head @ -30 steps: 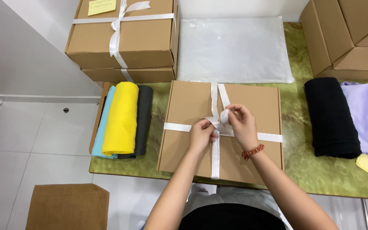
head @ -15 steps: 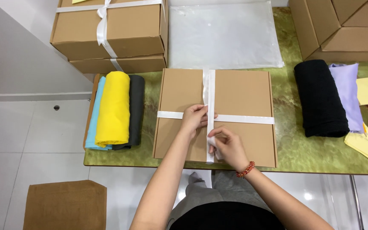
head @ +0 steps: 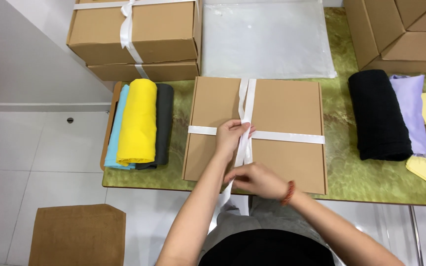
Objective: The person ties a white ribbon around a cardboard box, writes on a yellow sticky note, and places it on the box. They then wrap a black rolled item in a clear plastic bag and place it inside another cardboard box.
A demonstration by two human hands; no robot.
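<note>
Green marbled counter (head: 371, 172): flat cardboard box (head: 282, 113) centred. Left hand (head: 230, 138) pins white ribbon (head: 246, 98) at its crossing; right hand (head: 252, 178) pinches the tail. I judge knotting next, needing steady tension.

Bare tabletop (head: 343, 170) right of box (head: 282, 108); rolled cloths (head: 141, 123) (left) crowd other side.

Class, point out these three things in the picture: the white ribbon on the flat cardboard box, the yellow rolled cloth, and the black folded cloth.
white ribbon (head: 292, 137): head view, on the crosswise band right of the crossing.
yellow rolled cloth (head: 137, 120): head view, middle of the roll.
black folded cloth (head: 378, 116): head view, middle of its top face.
</note>
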